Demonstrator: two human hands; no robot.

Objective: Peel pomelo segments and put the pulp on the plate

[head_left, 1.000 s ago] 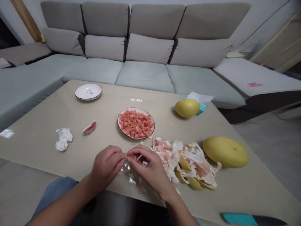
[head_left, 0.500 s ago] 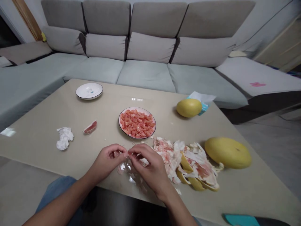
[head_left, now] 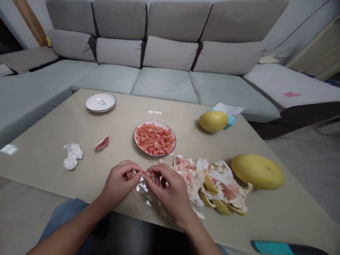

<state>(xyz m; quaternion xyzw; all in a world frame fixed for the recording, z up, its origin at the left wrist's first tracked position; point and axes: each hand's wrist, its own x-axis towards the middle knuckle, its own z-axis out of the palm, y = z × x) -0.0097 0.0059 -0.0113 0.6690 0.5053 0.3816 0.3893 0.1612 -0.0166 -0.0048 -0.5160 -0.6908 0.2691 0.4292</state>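
Note:
My left hand (head_left: 120,184) is closed around a piece of red pomelo flesh (head_left: 129,175), part of which shows inside the curled fingers. Its thumb and index finger pinch together at the front. My right hand (head_left: 171,193) meets it there, thumb and index fingertips close to the left ones; a tiny reddish bit shows between the hands, partly hidden. Just beyond them sits a dark-rimmed plate (head_left: 136,146) heaped with loose red pomelo pulp (head_left: 155,138). Right of my right hand lies a pile of pomelo peel and membrane (head_left: 217,187). A pomelo segment (head_left: 102,144) rests at the left.
Crumpled tissue (head_left: 73,156) lies at the left, and a white plate (head_left: 92,103) with small scraps stands behind. Two yellow pomelos (head_left: 256,171) are at the right, the farther beside a tissue pack (head_left: 230,122). A teal-and-black object (head_left: 273,248) lies at the near right edge.
My fingertips have shifted slightly, the right index finger lifting a little from the thumb. The red flesh in my left hand shows more clearly now.

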